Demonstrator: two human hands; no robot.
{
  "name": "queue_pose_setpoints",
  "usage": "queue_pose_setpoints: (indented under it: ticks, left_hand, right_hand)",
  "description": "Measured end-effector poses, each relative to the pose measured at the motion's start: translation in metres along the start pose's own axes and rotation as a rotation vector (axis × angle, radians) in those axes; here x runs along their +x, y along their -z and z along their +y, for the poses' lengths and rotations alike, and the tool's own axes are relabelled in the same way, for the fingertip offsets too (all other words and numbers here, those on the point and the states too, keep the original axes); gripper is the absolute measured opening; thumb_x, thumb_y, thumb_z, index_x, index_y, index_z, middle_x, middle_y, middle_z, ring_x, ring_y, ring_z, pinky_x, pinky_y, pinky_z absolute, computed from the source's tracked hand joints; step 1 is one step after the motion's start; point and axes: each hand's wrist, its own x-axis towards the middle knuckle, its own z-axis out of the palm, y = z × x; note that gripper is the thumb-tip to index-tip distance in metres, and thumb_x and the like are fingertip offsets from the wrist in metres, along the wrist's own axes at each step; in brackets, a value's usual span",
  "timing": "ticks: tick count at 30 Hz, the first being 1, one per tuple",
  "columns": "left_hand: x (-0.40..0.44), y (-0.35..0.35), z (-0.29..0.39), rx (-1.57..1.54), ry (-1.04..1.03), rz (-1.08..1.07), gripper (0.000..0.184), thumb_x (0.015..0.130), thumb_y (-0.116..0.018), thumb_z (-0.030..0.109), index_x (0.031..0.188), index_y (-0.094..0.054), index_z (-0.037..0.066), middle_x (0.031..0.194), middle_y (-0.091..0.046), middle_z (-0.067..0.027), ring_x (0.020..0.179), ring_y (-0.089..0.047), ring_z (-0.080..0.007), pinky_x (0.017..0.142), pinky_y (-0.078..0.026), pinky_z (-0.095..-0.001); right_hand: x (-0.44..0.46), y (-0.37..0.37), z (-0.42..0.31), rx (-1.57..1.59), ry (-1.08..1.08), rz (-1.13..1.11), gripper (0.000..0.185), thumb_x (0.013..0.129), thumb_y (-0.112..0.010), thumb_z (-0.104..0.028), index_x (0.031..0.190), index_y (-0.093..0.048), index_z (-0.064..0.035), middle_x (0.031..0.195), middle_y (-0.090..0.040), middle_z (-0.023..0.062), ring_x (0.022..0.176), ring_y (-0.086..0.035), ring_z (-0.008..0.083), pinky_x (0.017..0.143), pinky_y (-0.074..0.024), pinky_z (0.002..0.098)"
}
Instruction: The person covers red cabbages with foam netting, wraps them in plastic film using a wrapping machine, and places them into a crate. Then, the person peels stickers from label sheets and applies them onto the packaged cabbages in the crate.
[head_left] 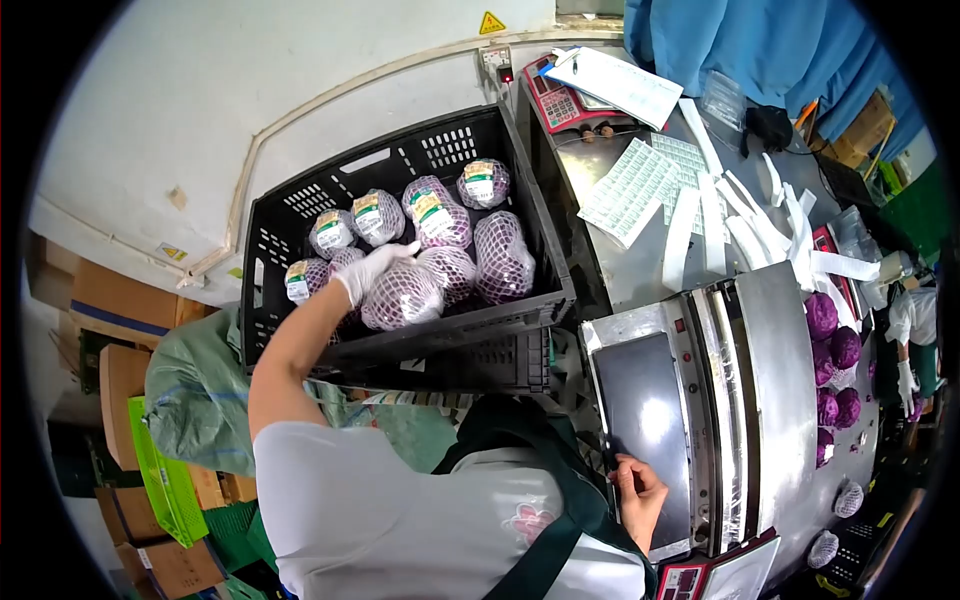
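My left hand (370, 272), in a white glove, is in the black crate (400, 345), its fingers closed round a net-wrapped purple cabbage (402, 296). Several more netted cabbages fill the crate around it; some, like the one at the back right (484, 184), carry green and white labels. Bare and ungloved, my right hand (637, 492) rests by the edge of the dark plate of a steel machine (645, 420). Its fingers are bent together, and what they hold, if anything, is too small to tell.
Label sheets (635, 190), a red scale (558, 105) and white strips (680, 238) lie on the steel table. Unwrapped purple cabbages (845, 346) sit beyond the machine. A gloved co-worker (908, 330) stands at far right. Cardboard boxes (130, 310) and a green basket (160, 475) are at left.
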Motion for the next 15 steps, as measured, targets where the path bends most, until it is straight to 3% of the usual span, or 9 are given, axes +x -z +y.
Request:
queue_pose_setpoints:
  ticks: [1,3,5,7,9,11,13,14,15]
  left_hand:
    - [-0.004,-0.002,-0.005,-0.032,-0.099,0.037,0.035,0.088,-0.055,0.035,0.095,-0.058,0.000,0.093,-0.064,-0.0145,0.076,-0.063,-0.0191,0.072,-0.052,-0.0327]
    - [-0.009,-0.011,-0.001,-0.132,-0.444,-0.063,0.043,0.089,-0.055,0.031,0.120,-0.050,0.002,0.118,-0.056,-0.0126,0.098,-0.058,-0.0217,0.090,-0.046,-0.0332]
    - [-0.010,-0.051,0.014,0.016,-0.610,-0.099,0.044,0.087,-0.058,0.029,0.121,-0.051,0.002,0.120,-0.056,-0.0092,0.104,-0.056,-0.0215,0.092,-0.043,-0.0312]
    - [0.043,-0.038,0.009,0.576,-0.631,0.088,0.041,0.085,-0.061,0.026,0.116,-0.056,0.001,0.117,-0.059,-0.0061,0.106,-0.055,-0.0204,0.091,-0.042,-0.0302]
    - [0.061,-0.031,0.006,0.977,-0.885,0.329,0.040,0.082,-0.061,0.036,0.107,-0.062,0.005,0.099,-0.065,-0.0140,0.089,-0.063,-0.0231,0.081,-0.047,-0.0311]
    - [0.045,-0.049,0.010,1.271,-0.903,0.472,0.043,0.083,-0.057,0.044,0.102,-0.064,0.006,0.089,-0.064,-0.0188,0.082,-0.064,-0.0298,0.073,-0.049,-0.0364]
    - [0.044,-0.052,0.008,1.567,-0.853,0.452,0.047,0.082,-0.056,0.049,0.082,-0.066,0.003,0.080,-0.063,-0.0205,0.074,-0.061,-0.0353,0.067,-0.048,-0.0429]
    - [0.029,-0.068,0.008,1.423,-1.061,0.351,0.051,0.081,-0.057,0.050,0.072,-0.063,0.000,0.075,-0.062,-0.0221,0.070,-0.060,-0.0374,0.065,-0.047,-0.0442]
    - [0.025,-0.073,0.015,1.571,-0.800,0.450,0.052,0.081,-0.058,0.049,0.076,-0.064,-0.002,0.074,-0.061,-0.0233,0.070,-0.060,-0.0383,0.065,-0.047,-0.0446]
  right_hand:
    - [0.002,-0.003,0.002,0.013,-0.011,-0.033,0.017,0.087,-0.061,-0.010,0.092,-0.064,0.0056,0.080,-0.065,0.0082,0.067,-0.057,0.0110,0.064,-0.0455,0.0231]
    - [0.006,-0.008,0.003,0.029,-0.026,-0.069,0.017,0.087,-0.060,-0.010,0.092,-0.064,0.0059,0.077,-0.064,0.0077,0.067,-0.057,0.0109,0.064,-0.0453,0.0228]
    - [0.009,-0.013,0.002,0.015,-0.055,-0.141,0.018,0.085,-0.062,-0.011,0.092,-0.065,0.0053,0.074,-0.064,0.0068,0.067,-0.059,0.0099,0.063,-0.0462,0.0226]
    - [0.011,-0.011,-0.008,-0.084,-0.012,-0.167,0.015,0.084,-0.061,-0.009,0.092,-0.065,0.0033,0.076,-0.066,0.0078,0.067,-0.061,0.0107,0.063,-0.0472,0.0234]
    - [0.012,-0.006,-0.018,-0.186,0.098,-0.154,0.014,0.084,-0.061,-0.008,0.092,-0.066,0.0025,0.079,-0.067,0.0096,0.068,-0.063,0.0126,0.064,-0.0483,0.0246]
    - [0.012,-0.002,-0.025,-0.200,0.108,-0.096,0.014,0.083,-0.061,-0.008,0.092,-0.066,0.0023,0.080,-0.067,0.0102,0.069,-0.063,0.0134,0.066,-0.0488,0.0254]
    - [0.007,0.009,-0.010,-0.172,0.105,-0.025,0.014,0.083,-0.062,-0.008,0.092,-0.066,0.0007,0.082,-0.068,0.0108,0.072,-0.064,0.0149,0.068,-0.0496,0.0270]
    - [0.003,0.014,-0.017,-0.178,0.086,-0.016,0.014,0.083,-0.062,-0.010,0.092,-0.066,-0.0008,0.082,-0.067,0.0108,0.072,-0.065,0.0163,0.068,-0.0497,0.0273]
    - [0.001,0.020,-0.014,-0.206,0.099,-0.030,0.016,0.083,-0.062,-0.011,0.093,-0.065,0.0012,0.084,-0.068,0.0094,0.073,-0.063,0.0139,0.067,-0.0493,0.0260]
